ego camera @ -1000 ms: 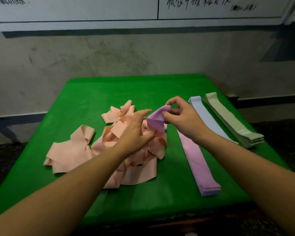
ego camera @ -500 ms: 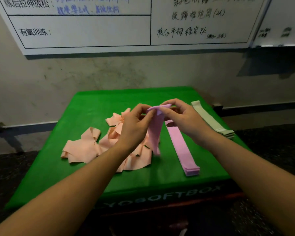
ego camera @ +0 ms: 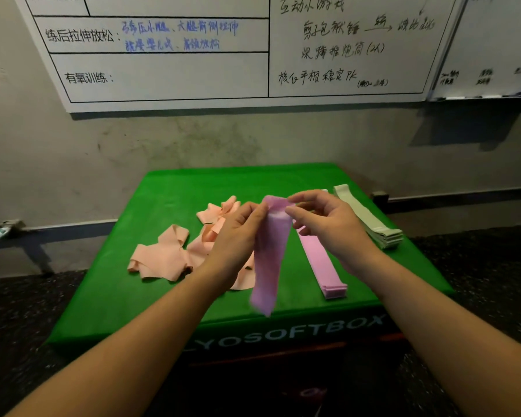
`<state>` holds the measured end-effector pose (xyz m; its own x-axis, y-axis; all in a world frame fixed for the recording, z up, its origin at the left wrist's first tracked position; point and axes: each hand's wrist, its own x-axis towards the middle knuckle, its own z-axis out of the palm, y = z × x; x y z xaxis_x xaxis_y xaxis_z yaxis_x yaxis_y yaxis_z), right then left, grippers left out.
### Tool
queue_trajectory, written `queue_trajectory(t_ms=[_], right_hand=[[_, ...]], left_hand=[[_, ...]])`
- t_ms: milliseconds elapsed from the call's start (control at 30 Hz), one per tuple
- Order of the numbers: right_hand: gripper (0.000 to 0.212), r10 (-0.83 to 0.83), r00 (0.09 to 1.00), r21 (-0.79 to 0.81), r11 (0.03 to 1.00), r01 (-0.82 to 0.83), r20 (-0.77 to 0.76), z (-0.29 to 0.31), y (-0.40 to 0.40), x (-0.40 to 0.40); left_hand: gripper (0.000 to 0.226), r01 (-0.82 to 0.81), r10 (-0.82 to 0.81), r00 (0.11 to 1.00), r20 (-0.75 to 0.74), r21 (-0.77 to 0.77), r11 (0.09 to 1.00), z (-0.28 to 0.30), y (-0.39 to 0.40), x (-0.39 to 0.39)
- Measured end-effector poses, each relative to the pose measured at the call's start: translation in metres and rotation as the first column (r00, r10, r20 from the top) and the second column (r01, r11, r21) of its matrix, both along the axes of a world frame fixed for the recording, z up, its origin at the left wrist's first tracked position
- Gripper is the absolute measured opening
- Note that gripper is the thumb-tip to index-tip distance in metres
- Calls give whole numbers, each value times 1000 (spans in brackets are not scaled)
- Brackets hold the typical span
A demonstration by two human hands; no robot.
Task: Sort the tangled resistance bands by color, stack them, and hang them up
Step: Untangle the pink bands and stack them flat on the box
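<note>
Both hands are holding one pink band [ego camera: 269, 260] up above the desk's [ego camera: 175, 191] middle: the left hand [ego camera: 241, 230] and right hand [ego camera: 328, 221] are pinching its top end, the fingers closed on it while it is dangling. Sorting seems to be underway; next it likely needs laying flat on the pink stack [ego camera: 322, 263] toward the right edge.
</note>
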<state>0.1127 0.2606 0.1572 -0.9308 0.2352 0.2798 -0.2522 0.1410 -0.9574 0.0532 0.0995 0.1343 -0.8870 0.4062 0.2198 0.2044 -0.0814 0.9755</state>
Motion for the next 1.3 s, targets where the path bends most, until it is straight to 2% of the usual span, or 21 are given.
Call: queue_trajectory(t_ms=[133, 233, 333, 400, 500, 567, 767, 933, 1133, 1200, 1300], right_hand=[[26, 23, 999, 37, 999, -25, 48, -1, -3, 7], [10, 11, 997, 43, 999, -15, 73, -1, -7, 12], [5, -83, 996, 200, 977, 79, 13, -3, -6, 15], [5, -78, 997, 278, 958, 75, -2, -4, -8, 18], [11, 57, 997, 180, 981, -65, 51, -2, -16, 25], [12, 88, 995, 211, 973, -96, 44, -1, -19, 28], [12, 63, 998, 257, 964, -67, 24, 3, -17, 32], [7, 74, 997, 242, 968, -71, -3, 0, -17, 34], [13, 18, 1000, 154, 988, -20, 17, -8, -14, 39], [23, -22, 998, 97, 995, 17, 59, -14, -12, 42], [29, 49, 981, -14, 999, -47, 190, -25, -11, 48]], left_hand=[[43, -6, 4, 999, -54, -35, 999, 2, -9, 15], [30, 2, -13, 996, -89, -122, 993, 1, -14, 21], [30, 8, -34, 989, -144, -173, 985, -3, -19, 29], [29, 6, -35, 984, -173, -170, 985, -8, -23, 32], [32, 20, -48, 982, -182, -149, 989, -12, -27, 39], [34, 43, -58, 990, -131, -115, 992, -14, -28, 42], [24, 121, -120, 992, 31, -25, 992, -18, -30, 49], [18, 139, -139, 990, -9, -40, 990, -18, -22, 55], [24, 132, -133, 991, -21, -34, 991, -20, -10, 56], [24, 122, -122, 993, 8, -18, 992, -20, -6, 56], [28, 57, -62, 989, 134, 45, 997, -11, -1, 57]])
